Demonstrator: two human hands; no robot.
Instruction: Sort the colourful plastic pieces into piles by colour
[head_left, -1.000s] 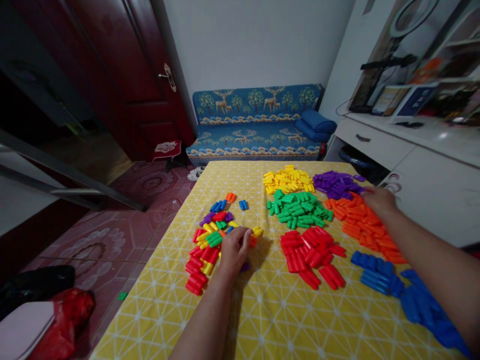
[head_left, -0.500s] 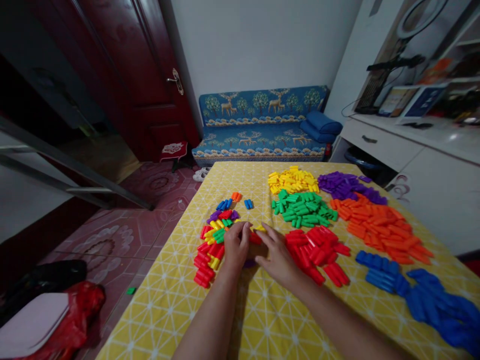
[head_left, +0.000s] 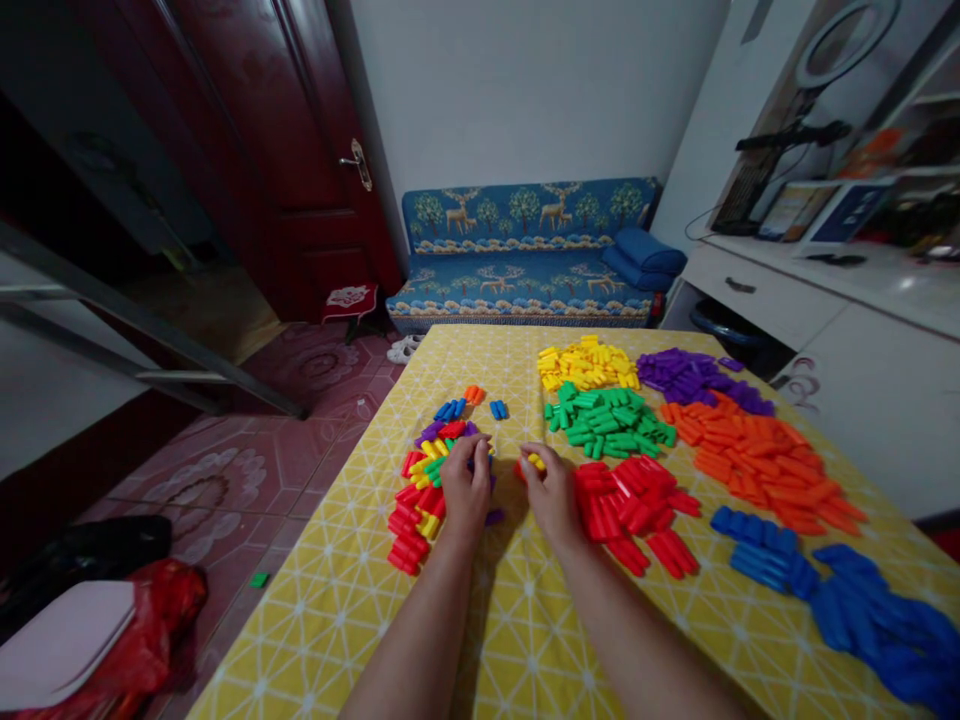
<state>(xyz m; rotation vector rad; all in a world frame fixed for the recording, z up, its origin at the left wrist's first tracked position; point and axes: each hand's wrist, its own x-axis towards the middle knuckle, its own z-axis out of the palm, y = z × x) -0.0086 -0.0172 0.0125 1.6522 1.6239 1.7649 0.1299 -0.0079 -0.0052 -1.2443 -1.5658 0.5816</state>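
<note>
My right hand (head_left: 549, 488) is closed on a small yellow piece (head_left: 536, 461), with a red piece (head_left: 519, 470) at its fingertips. My left hand (head_left: 466, 482) has its fingers curled beside a mixed pile of coloured pieces (head_left: 427, 475); what it holds, if anything, is hidden. A purple piece (head_left: 493, 517) lies just right of the left wrist. Right of my right hand is a heap of red pieces (head_left: 630, 500). Beyond both hands lie a blue piece (head_left: 499, 409) and an orange piece (head_left: 473, 394).
The yellow patterned table (head_left: 360, 600) also bears heaps of yellow (head_left: 589, 363), green (head_left: 607, 417), purple (head_left: 690, 375), orange (head_left: 757, 450) and blue pieces (head_left: 870, 610). A blue sofa (head_left: 517, 270) stands behind it, a white cabinet (head_left: 862, 380) at the right.
My hands have moved apart a little. My right hand has closed around the yellow piece, which lay between the hands before. My left hand has shifted slightly left.
</note>
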